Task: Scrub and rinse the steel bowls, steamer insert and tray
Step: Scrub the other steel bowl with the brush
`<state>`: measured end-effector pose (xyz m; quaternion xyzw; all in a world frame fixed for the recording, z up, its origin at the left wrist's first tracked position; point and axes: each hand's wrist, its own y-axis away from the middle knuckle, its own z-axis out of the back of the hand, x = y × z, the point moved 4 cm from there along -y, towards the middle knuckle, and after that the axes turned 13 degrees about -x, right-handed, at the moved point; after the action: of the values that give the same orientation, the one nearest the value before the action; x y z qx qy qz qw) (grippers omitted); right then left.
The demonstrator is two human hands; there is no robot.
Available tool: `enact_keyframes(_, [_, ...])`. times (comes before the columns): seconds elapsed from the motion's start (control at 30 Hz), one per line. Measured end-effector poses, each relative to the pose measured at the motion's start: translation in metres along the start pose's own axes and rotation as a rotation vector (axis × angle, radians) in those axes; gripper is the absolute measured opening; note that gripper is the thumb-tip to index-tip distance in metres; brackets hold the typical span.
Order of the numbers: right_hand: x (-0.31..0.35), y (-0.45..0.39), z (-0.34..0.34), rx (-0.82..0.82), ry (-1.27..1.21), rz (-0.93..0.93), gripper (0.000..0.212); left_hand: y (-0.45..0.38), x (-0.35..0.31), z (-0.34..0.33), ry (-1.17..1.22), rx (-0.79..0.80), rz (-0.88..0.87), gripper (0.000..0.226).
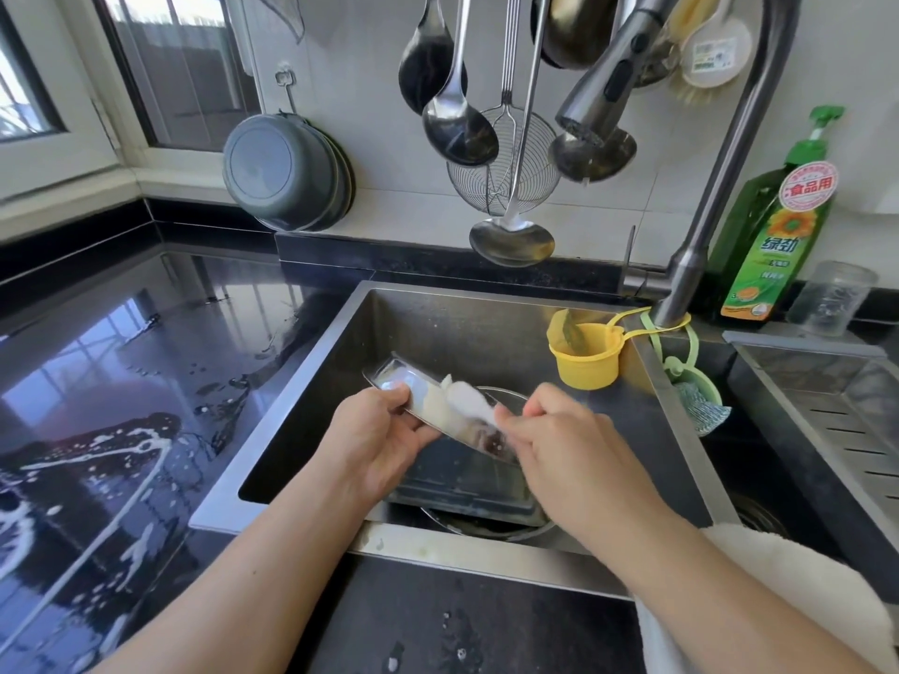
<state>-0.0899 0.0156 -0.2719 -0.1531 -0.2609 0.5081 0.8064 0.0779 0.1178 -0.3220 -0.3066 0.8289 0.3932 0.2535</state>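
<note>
Over the sink (340, 342) my left hand (384, 435) grips the near edge of a steel tray (404, 377), tilted up on its side. My right hand (554, 430) pinches a white cloth (467, 401) against the tray's inner face, where the cloth is blurred. Under the tray, in the sink, lie a dark rectangular tray (467, 488) and a round steel bowl (491, 527), mostly hidden by my hands. The rim of another round steel piece (506, 394) shows behind the cloth.
The faucet head (598, 94) hangs above the sink, with ladles and a wire skimmer (501, 163) on the wall behind. A yellow strainer cup (586, 357) clips to the sink's right edge. The green dish soap bottle (773, 235) stands at the right, the wet black counter (146, 381) at the left.
</note>
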Motion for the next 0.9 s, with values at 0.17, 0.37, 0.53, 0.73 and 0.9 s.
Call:
enact_keyframes(0.17, [0.006,0.006,-0.004,0.064,0.071,0.035,0.033,0.006,0.003,-0.008,-0.056,0.077,-0.05,0.025])
enact_keyframes(0.37, [0.01,0.005,-0.008,0.105,0.087,0.028,0.033,0.01,0.004,-0.01,-0.048,0.103,-0.041,0.028])
enact_keyframes(0.53, [0.001,0.005,0.001,0.106,0.061,-0.005,0.028,0.008,0.001,-0.008,-0.024,0.07,-0.074,0.025])
enact_keyframes(0.73, [0.004,-0.006,0.001,-0.004,0.012,0.017,0.019,0.013,0.004,-0.013,-0.166,0.147,-0.066,0.036])
enact_keyframes(0.9, [0.008,-0.004,-0.003,-0.036,-0.065,0.053,0.026,0.022,-0.001,-0.019,-0.349,0.328,-0.217,0.045])
